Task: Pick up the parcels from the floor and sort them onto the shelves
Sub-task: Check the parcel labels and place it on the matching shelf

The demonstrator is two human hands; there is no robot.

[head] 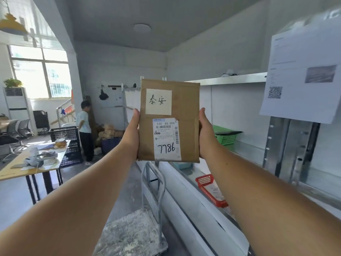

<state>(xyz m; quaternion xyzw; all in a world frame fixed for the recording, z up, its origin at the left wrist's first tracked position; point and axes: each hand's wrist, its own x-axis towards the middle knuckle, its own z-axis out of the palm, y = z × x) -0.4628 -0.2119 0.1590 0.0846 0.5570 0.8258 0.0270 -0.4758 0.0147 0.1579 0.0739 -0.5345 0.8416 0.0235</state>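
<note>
A flat brown parcel [186, 111] is held upright at arm's length in the middle of the head view. It carries a cream note with handwritten characters and a white shipping label marked 7786. My left hand [132, 133] grips its left edge and my right hand [205, 133] grips its right edge. Metal shelves [228, 79] run along the right side. A green basket [224, 136] with a dark packet sits on the middle shelf. Lower down, a red basket [210, 189] holds a white item.
A metal platform trolley [140, 231] stands below my arms beside the shelves. A desk [27, 163] with papers is at the left, a black crate [68, 143] behind it. A person [85, 133] stands by stacked cardboard boxes [108, 132] at the back. A paper notice [302, 76] hangs at right.
</note>
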